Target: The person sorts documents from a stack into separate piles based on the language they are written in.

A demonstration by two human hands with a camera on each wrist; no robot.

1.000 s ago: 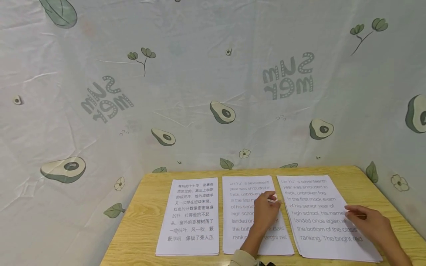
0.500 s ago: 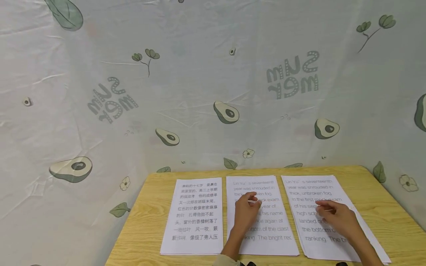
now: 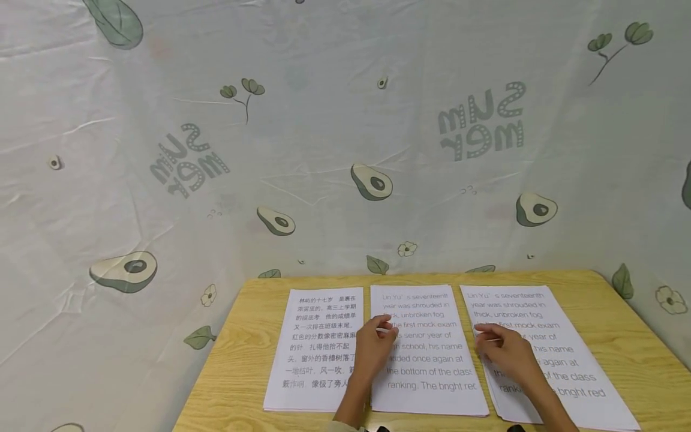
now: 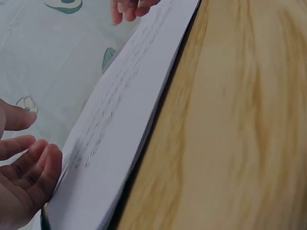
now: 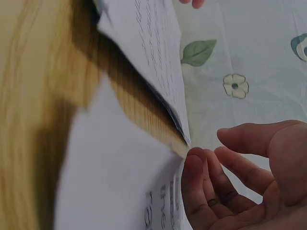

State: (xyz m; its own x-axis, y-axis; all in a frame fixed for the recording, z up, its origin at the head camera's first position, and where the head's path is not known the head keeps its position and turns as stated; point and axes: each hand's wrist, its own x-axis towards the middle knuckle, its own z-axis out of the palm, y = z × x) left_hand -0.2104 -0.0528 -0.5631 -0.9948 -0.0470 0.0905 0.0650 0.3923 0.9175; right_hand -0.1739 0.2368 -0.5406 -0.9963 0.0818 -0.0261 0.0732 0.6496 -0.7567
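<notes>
Three stacks of white printed paper lie in a row. My left hand point(image 3: 372, 349) is over the left edge of the middle stack point(image 3: 437, 402), which bears large English text. Over the left side of the right stack point(image 3: 588, 411), also in English, is my right hand point(image 3: 507, 355). In the left wrist view the left hand point(image 4: 26, 175) has its thumb apart from bent fingers, with nothing between them. The right wrist view shows the right hand point(image 5: 249, 177) similarly loose and holding nothing, near a paper edge. Whether either hand touches paper, I cannot tell.
The left stack point(image 3: 318, 399) carries Chinese text, beside the left forearm. All stacks lie on a yellow wood-grain table point(image 3: 227, 360). Behind it hangs a pale cloth point(image 3: 302, 150) printed with avocados and leaves.
Both hands have moved left: the left hand from the middle stack's right side to its left edge, the right hand from the right stack's right edge to its left side. The view has shifted slightly.
</notes>
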